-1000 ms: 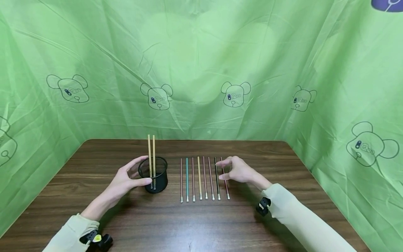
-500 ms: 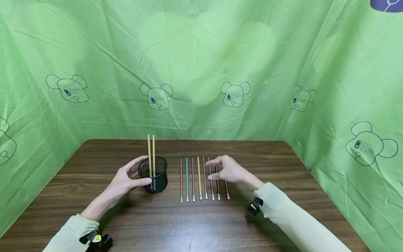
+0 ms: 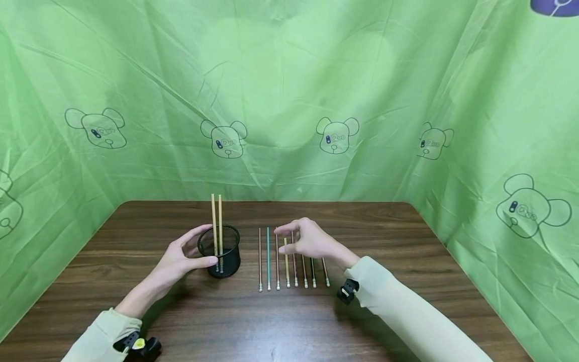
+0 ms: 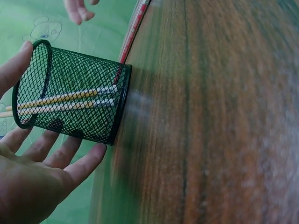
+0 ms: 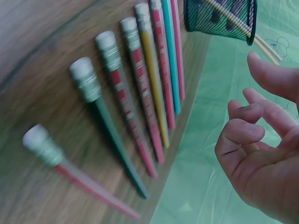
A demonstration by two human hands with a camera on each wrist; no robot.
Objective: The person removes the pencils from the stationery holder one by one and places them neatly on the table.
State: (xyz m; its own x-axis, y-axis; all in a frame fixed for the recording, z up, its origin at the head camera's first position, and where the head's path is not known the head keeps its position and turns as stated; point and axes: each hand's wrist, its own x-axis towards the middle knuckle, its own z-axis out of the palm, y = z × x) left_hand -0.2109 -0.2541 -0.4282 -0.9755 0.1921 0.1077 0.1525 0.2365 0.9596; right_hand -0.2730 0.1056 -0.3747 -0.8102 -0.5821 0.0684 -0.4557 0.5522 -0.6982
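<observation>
In the head view my left hand (image 3: 176,261) holds a black mesh pencil cup (image 3: 232,261) at the table's left, thumb on the near side and fingers behind. Two yellow pencils (image 3: 214,216) stand in it, eraser ends down. My right hand (image 3: 309,241) hovers above a row of pencils, thumb and index finger apart, nothing between them; the right wrist view shows its other fingers bent. The row has a teal pencil (image 3: 269,261), a yellow pencil (image 3: 287,269), a black pencil (image 5: 112,135) and several reddish ones, eraser ends toward me. The hand hides some far ends.
A brown wooden table (image 3: 235,322) bears everything. Green cloth (image 3: 280,90) with bear-head drawings hangs behind it and along both sides. The rightmost reddish pencil (image 5: 88,182) lies slightly aslant and a little apart from the others.
My right hand has moved left over the row, from the black pencil to above the yellow and reddish ones. The pencils, the cup and my left hand have stayed in place.
</observation>
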